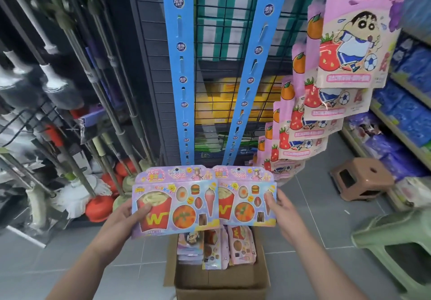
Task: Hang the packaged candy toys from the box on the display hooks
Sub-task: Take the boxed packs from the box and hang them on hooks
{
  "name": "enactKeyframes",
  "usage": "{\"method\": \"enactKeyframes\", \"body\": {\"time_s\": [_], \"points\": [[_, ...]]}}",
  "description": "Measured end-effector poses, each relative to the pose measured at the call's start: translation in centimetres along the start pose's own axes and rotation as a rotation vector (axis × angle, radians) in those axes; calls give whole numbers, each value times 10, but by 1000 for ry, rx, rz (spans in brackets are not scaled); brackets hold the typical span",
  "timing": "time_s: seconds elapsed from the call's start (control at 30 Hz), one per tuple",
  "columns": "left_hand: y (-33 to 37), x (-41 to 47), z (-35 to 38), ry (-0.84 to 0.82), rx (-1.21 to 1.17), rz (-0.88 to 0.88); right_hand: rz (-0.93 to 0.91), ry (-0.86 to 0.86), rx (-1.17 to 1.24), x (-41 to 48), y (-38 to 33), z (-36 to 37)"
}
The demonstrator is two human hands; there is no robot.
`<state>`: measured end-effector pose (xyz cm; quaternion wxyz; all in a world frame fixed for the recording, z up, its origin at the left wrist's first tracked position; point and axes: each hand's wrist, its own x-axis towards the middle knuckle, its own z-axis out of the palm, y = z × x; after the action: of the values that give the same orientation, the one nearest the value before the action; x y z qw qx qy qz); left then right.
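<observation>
While left hand (123,215) and right hand (283,208) grip candy packs (175,208) | box (221,283) on tiled floor (314,197)

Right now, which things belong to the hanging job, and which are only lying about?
Job: left candy toy pack in left hand, right candy toy pack in right hand, cardboard box, blue display strips.
Other: pink snack pouches, brown stool, green stool, mops.

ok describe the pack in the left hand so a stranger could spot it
Find the two blue strips hanging mid-frame; right below them, above the open box, two matching packs are held side by side. The left pack is the one the left hand grips, thumb on its red fries carton, and it overlaps the right pack.
</observation>
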<state>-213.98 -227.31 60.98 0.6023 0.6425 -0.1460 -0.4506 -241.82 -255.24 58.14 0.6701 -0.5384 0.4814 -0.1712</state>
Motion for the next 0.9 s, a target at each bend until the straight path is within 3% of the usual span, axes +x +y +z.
{"method": "enactKeyframes", "body": {"time_s": [0.43, 0.9], "points": [[-49, 93, -2, 15, 49, -70, 95, -49, -43, 112, 66, 33], [-122, 162, 23, 67, 69, -57, -92, 32, -7, 203, 113, 21]]}}
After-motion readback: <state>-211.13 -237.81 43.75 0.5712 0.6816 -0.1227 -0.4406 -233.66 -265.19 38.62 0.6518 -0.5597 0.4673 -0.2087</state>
